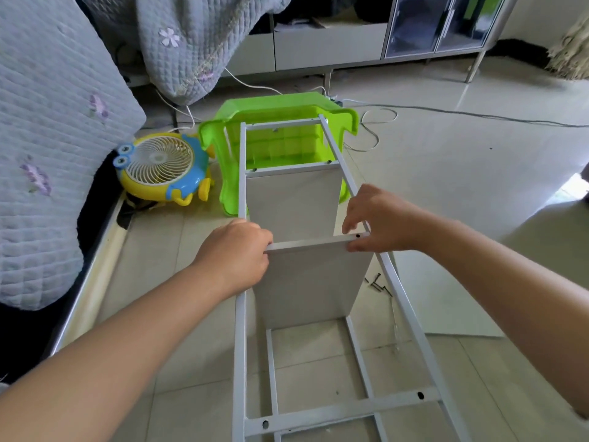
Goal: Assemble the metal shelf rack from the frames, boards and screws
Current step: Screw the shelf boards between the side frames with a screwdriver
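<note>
The white metal rack lies on its side on the tiled floor, its upper frame (pixel 411 317) running from near me to the far end. A far board (pixel 293 196) sits fixed between the frames. A nearer pale board (pixel 314 282) stands on edge between them. My left hand (pixel 239 253) grips this board's top left corner at the left rail. My right hand (pixel 379 218) pinches the top right corner where the board meets the right rail, beside a screw hole. Several black screws (pixel 377 283) lie on the floor to the right.
A green plastic stool (pixel 280 106) lies on its side under the rack's far end. A yellow and blue toy fan (pixel 162 164) stands at left, next to a quilt-covered bed (pixel 41 154). Cables trail across the floor; another flat board (pixel 459 301) lies at right.
</note>
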Tool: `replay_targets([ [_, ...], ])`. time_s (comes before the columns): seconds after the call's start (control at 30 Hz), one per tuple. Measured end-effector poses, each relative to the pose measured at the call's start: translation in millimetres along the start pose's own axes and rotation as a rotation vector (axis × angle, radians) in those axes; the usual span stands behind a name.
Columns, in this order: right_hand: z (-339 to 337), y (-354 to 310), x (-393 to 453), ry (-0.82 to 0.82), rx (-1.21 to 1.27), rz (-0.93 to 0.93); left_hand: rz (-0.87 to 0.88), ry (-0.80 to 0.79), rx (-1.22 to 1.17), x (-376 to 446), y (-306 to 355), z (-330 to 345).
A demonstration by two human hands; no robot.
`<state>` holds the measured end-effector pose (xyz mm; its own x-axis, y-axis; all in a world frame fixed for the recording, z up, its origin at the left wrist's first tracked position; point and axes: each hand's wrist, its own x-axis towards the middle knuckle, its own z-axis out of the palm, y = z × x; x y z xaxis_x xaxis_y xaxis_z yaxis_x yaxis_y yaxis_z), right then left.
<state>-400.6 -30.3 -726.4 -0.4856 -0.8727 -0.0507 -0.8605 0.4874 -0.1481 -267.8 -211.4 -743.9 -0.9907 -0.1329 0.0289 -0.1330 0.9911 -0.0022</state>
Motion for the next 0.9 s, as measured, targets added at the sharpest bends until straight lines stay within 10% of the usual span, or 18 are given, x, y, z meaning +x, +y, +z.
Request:
replay_targets([
  [0.9,-2.2,-0.4,-4.4,-0.083,-0.163,0.038,-0.057,-0.154,0.276,-2.0,12.9,-8.6],
])
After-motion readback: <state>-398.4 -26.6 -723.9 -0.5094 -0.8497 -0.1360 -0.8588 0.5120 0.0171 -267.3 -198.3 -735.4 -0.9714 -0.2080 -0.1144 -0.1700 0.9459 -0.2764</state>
